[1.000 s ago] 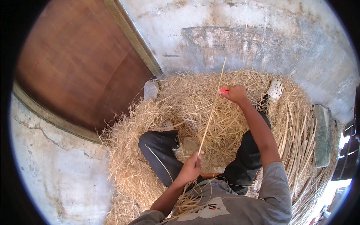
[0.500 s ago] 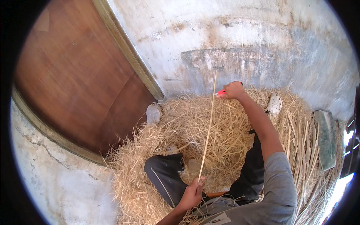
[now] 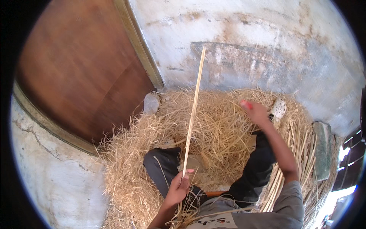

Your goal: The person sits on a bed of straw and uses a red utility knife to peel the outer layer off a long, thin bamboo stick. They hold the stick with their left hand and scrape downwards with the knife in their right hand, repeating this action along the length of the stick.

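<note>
My left hand [image 3: 177,187] grips the near end of a long thin pale cane strip [image 3: 193,110], which points up and away toward the wall. My right hand [image 3: 254,112] is stretched out to the right over the straw pile [image 3: 217,126], closed around a small red-handled tool [image 3: 246,104]; its blade is hidden. The right hand is apart from the strip. My legs in dark trousers [image 3: 164,168] lie in the straw below the strip.
A brown wooden door [image 3: 80,80] with a pale frame stands at the left. A stained plaster wall [image 3: 248,45] rises behind the straw. A bundle of thicker canes [image 3: 293,160] lies at the right, beside a white perforated shoe [image 3: 278,108].
My right hand has left the strip's far end and swung right and down. The strip now stands free above the straw, reaching the wall. The view has tilted up.
</note>
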Available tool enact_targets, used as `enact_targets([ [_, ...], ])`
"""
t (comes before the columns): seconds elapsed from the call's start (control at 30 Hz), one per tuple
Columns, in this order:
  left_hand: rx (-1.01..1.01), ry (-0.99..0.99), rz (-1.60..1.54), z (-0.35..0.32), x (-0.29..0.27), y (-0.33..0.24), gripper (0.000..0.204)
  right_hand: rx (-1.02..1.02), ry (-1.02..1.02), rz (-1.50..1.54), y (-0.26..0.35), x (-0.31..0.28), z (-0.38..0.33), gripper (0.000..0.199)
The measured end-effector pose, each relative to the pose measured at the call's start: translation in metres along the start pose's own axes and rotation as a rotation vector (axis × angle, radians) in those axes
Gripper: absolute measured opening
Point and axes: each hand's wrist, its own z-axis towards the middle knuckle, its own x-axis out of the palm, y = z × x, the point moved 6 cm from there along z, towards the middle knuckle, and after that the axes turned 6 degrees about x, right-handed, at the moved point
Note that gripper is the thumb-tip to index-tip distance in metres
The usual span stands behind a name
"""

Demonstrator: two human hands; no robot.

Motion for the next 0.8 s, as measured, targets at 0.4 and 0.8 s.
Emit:
enact_targets([
  [0.4,0.068,-0.012,0.169,-0.005,0.013,0.002,0.032,-0.825,-0.098,-0.017,0.134,0.051,-0.163,0.049],
  [0.8,0.032,0.122,0.438,-0.047,0.027,0.026,0.032,-0.239,-0.234,-0.304,0.074,-0.012,-0.033,0.061],
])
